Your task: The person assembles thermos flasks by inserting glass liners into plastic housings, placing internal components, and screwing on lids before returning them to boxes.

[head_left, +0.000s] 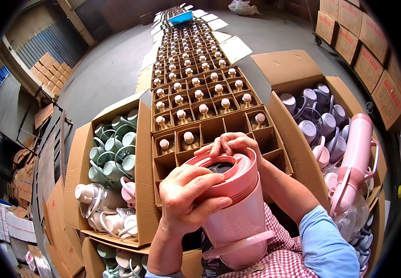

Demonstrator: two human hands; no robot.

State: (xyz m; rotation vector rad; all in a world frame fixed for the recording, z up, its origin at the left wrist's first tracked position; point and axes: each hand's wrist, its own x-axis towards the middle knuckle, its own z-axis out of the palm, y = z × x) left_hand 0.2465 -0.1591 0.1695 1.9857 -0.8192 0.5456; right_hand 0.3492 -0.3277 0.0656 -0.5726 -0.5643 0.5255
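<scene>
At six o'clock, over our lap, we are clamping both our left hand (186, 194) and right hand (230, 144) around the pink flask's collar (230, 173); cross-threading or slipping could be dropping it onto the divided carton (209, 125)

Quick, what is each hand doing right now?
Left hand: closed around the rim of the pink jug, holding it.
Right hand: fingers curled over the far side of the jug's rim, gripping it.
</scene>
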